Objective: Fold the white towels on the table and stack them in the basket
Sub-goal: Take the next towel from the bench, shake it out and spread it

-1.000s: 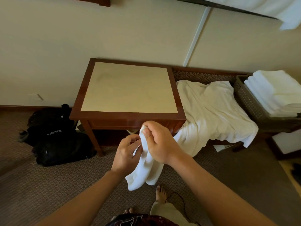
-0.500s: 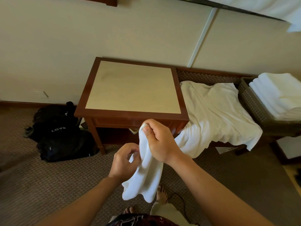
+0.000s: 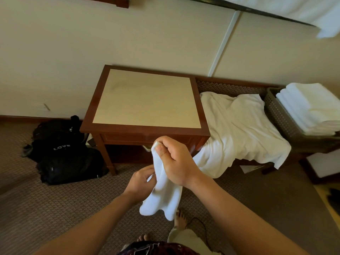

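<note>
The right hand point(image 3: 176, 162) pinches the top corner of a small white towel point(image 3: 162, 196) between thumb and curled fingers, and the towel hangs down in the air in front of the counter point(image 3: 147, 100), not yet laid on it. The left hand point(image 3: 140, 183) is lower and just left of the cloth, its fingers curled onto the towel's left edge, prob. searching for the 2nd corner; how firm that hold is I cannot tell. On the far right the woven basket point(image 3: 276, 115) already holds a stack of folded towels point(image 3: 311, 109), so a good part of the task looks done. What is left, in my judgement: this small towel, and also the big crumpled white towel point(image 3: 237, 129) lying over the low bench between counter and basket, with its near end hanging over the edge toward the floor. The counter top gives room to spread and fold. A black bag point(image 3: 60, 150) lies on the carpet at the left, away from the route to the basket.
</note>
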Motion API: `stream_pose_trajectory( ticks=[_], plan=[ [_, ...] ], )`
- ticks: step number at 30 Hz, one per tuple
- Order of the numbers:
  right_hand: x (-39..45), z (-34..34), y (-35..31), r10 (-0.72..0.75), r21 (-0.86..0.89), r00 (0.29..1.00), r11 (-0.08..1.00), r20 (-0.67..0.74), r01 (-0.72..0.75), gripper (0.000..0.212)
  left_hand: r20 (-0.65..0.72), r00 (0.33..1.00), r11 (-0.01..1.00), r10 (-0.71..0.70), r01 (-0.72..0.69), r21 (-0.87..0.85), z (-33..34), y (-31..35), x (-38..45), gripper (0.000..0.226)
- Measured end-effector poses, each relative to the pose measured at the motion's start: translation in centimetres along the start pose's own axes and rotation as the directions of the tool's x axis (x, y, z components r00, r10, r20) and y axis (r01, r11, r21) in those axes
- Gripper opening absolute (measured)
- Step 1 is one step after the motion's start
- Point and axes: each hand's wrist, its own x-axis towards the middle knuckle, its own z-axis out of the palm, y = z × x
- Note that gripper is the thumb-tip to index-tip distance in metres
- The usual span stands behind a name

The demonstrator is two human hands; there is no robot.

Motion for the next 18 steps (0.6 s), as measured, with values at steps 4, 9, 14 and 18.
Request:
stream_pose_trajectory(
  ticks=[4,9,14,18],
  plan=[
    [-0.1,-0.6,0.0,-0.005,0.022,1.0,1.0,-0.012,0.005,0.019,0.057,0.986,0.988,-0.154,0.155,-0.024,-0.4,-0.7,1.1,0.032],
    [-0.6,-1.0,-0.1,0.013,0.117,1.0,0.993,0.006,-0.014,0.018,0.081,0.972,0.972,-0.222,0.214,0.096,-1.3,-2.4,1.6,0.035],
    [-0.2,-2.0,-0.4,0.03,0.213,0.998,0.977,-0.049,-0.019,0.02,0.122,0.978,0.98,-0.169,0.153,0.129,-1.6,-4.1,1.2,0.015],
    [0.6,-3.3,0.6,0.052,0.237,0.99,0.971,-0.131,-0.02,0.022,0.132,0.972,0.981,-0.193,0.193,0.008,-1.1,-2.8,1.2,0.011]
  ],
)
